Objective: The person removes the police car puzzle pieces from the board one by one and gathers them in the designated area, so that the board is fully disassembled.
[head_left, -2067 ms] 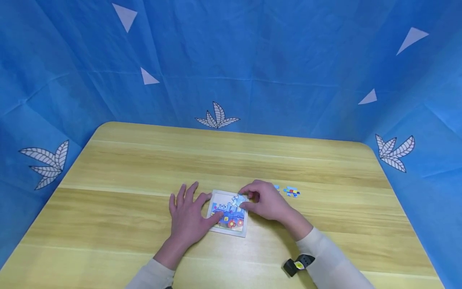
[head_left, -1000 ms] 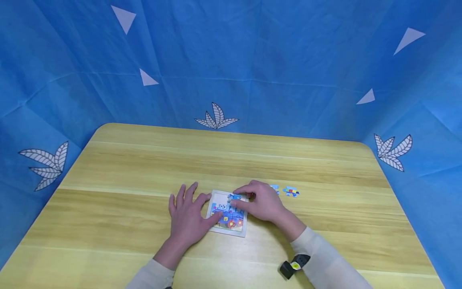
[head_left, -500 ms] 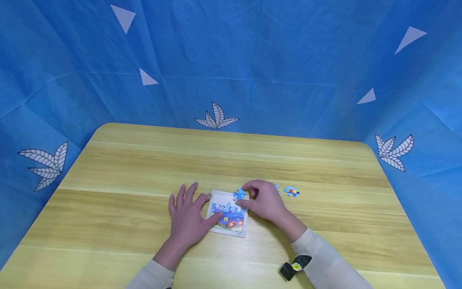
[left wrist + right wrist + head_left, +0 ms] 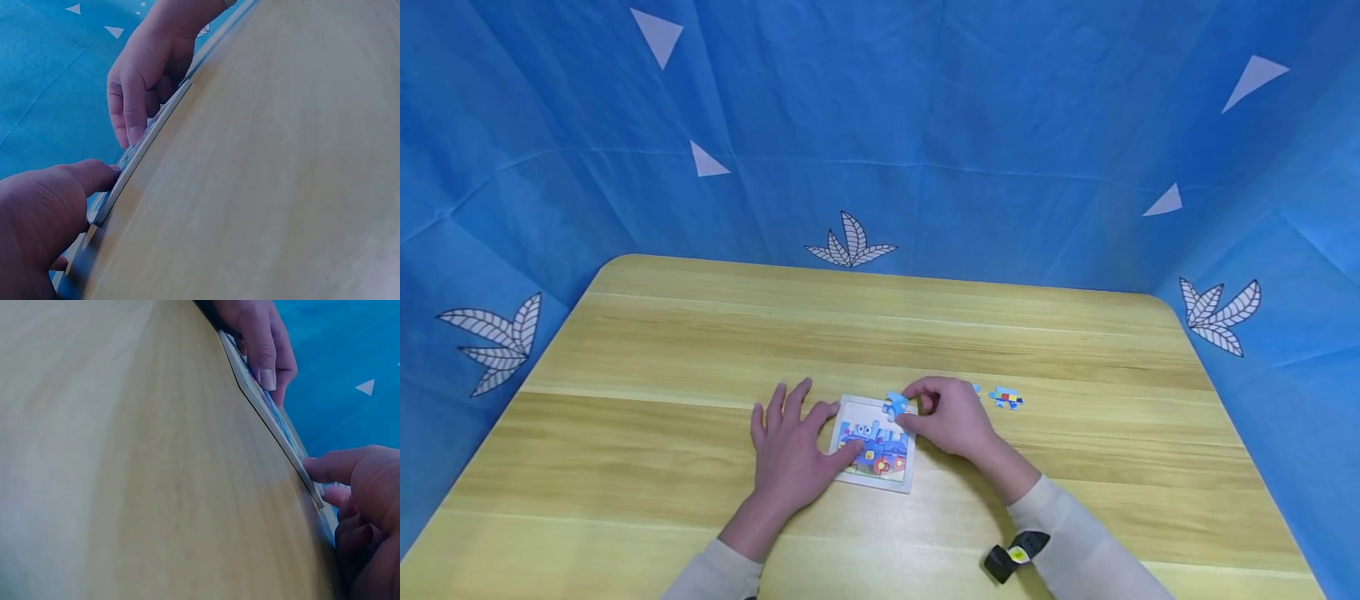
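A small square jigsaw puzzle in a white frame lies on the table, its lower part filled with a blue cartoon vehicle picture. My left hand rests at the frame's left side, fingers spread, thumb pressing on the picture and index fingertip at the upper left corner. Over the upper right of the frame, a light blue puzzle piece is pinched between thumb and index finger of my right hand. Both wrist views show the frame edge-on with a hand at each side; the pinched piece is hard to make out there.
To the right of my right hand lies a loose puzzle piece with red and yellow patches. Another light blue piece is mostly hidden behind that hand. Blue cloth surrounds the far and side edges of the wooden table.
My right hand moved the piece left over the frame, then back toward the upper right, and the piece is turned differently in its fingers. My left hand stayed in place.
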`<state>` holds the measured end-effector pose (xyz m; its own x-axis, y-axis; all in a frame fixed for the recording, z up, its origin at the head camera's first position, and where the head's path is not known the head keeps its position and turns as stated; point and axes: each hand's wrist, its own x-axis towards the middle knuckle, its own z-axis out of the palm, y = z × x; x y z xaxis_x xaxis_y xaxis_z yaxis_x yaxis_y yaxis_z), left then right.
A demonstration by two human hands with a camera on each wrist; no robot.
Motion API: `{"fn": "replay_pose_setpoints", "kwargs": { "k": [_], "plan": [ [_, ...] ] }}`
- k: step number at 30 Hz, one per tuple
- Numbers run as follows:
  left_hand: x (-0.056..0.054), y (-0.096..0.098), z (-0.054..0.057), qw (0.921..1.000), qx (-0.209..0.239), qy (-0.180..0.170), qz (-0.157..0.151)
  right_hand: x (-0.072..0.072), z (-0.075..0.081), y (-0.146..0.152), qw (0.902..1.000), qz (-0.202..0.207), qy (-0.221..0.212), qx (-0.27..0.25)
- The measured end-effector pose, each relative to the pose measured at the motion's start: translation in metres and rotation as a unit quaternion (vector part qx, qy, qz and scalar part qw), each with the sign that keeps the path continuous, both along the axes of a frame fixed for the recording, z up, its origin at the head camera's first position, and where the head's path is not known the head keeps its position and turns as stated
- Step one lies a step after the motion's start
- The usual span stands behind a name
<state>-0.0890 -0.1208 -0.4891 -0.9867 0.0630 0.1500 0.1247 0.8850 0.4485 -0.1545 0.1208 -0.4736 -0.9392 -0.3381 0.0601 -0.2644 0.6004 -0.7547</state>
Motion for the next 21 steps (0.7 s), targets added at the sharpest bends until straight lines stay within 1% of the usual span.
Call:
{"fn": "replay_pose_setpoints", "kwargs": {
  "k": [4,11,15,21],
  "plan": [
    [0.0,0.001,0.001,1.0,0.0,-0.001,0.002,-0.001,-0.001,0.001,0.9998,0.01,-0.004,-0.017],
    [0.0,0.002,0.002,1.0,0.001,-0.006,-0.001,-0.003,-0.002,0.004,0.9988,0.022,0.017,-0.041],
    [0.0,0.002,0.002,1.0,0.003,-0.005,0.0,-0.003,0.0,0.008,0.9983,0.022,0.018,-0.052],
    [0.0,0.001,0.0,0.9999,-0.005,0.01,-0.005,-0.002,0.007,0.02,0.9969,0.026,0.022,-0.07]
  ]
}}
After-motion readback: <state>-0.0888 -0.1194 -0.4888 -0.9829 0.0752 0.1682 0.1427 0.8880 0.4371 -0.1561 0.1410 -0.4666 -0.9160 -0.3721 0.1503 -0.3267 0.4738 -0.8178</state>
